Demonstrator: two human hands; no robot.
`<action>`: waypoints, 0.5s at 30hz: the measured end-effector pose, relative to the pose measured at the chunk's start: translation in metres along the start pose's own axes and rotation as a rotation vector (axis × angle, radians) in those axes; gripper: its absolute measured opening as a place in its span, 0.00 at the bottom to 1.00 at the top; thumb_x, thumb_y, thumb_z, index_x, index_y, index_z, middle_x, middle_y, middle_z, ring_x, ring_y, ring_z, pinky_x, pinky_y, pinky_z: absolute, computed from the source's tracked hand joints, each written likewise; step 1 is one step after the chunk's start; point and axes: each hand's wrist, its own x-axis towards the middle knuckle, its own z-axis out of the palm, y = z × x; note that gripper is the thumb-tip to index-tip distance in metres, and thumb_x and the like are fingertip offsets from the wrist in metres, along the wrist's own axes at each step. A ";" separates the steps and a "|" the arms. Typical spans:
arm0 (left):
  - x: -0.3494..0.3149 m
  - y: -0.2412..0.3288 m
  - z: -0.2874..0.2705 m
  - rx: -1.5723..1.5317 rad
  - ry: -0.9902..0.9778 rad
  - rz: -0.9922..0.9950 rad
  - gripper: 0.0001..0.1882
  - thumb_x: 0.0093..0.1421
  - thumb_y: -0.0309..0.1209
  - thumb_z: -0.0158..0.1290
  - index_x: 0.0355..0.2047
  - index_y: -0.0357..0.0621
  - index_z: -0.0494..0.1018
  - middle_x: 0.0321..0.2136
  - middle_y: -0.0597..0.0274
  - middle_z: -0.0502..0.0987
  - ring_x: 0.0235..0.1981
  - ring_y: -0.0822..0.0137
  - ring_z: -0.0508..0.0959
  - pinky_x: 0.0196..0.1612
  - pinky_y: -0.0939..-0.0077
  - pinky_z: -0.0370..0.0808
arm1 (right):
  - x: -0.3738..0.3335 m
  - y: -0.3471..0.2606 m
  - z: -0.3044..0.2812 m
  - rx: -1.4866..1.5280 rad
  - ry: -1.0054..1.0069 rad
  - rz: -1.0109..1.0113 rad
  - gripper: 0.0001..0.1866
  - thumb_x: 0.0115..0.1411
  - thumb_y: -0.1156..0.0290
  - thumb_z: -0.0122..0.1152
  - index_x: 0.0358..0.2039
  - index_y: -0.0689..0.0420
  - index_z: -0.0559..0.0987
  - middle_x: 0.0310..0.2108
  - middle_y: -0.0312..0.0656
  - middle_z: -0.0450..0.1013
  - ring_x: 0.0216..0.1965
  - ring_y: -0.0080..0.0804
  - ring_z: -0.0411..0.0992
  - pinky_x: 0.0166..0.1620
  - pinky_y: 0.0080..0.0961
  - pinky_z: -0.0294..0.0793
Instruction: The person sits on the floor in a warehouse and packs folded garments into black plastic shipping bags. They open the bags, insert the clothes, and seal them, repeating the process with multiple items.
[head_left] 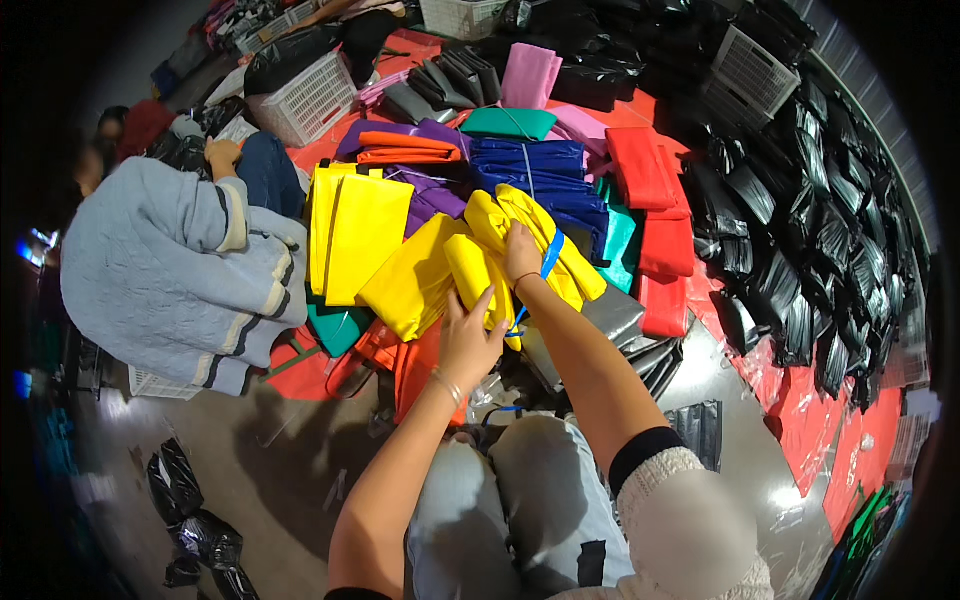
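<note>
My right hand grips a folded yellow plastic sheet, fingers curled over its top. A blue strap crosses the sheet beside that wrist and runs down to its lower edge. My left hand holds the near end of a rolled yellow fold, its thumb and fingers around the edge. Left of it lies another folded yellow sheet, and beyond that a stack of flat yellow sheets. What lies under the held folds is hidden.
Folded dark blue, red, purple and green sheets surround the yellow ones. Black plastic packs pile up at right. White crates stand behind. At left sits a person in a grey-blue garment.
</note>
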 end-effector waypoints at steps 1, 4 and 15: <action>0.020 -0.007 0.013 0.098 0.035 0.028 0.30 0.58 0.37 0.56 0.61 0.53 0.62 0.52 0.21 0.60 0.52 0.31 0.67 0.54 0.56 0.70 | 0.007 0.004 0.009 -0.060 -0.055 0.129 0.32 0.45 0.57 0.72 0.46 0.60 0.71 0.45 0.55 0.72 0.47 0.53 0.71 0.49 0.40 0.73; 0.045 -0.020 0.041 -0.188 -0.295 -0.263 0.26 0.58 0.34 0.54 0.57 0.53 0.65 0.48 0.25 0.64 0.46 0.31 0.71 0.49 0.53 0.73 | 0.010 0.015 0.012 -0.180 0.007 0.066 0.24 0.52 0.48 0.65 0.32 0.61 0.78 0.33 0.56 0.76 0.34 0.53 0.76 0.39 0.42 0.75; 0.034 -0.053 0.079 -0.069 -0.087 -0.185 0.17 0.58 0.35 0.52 0.49 0.54 0.70 0.37 0.42 0.77 0.40 0.35 0.74 0.46 0.53 0.72 | -0.033 -0.079 -0.181 0.466 0.489 -0.335 0.10 0.58 0.71 0.63 0.29 0.67 0.78 0.20 0.49 0.74 0.17 0.37 0.71 0.24 0.28 0.68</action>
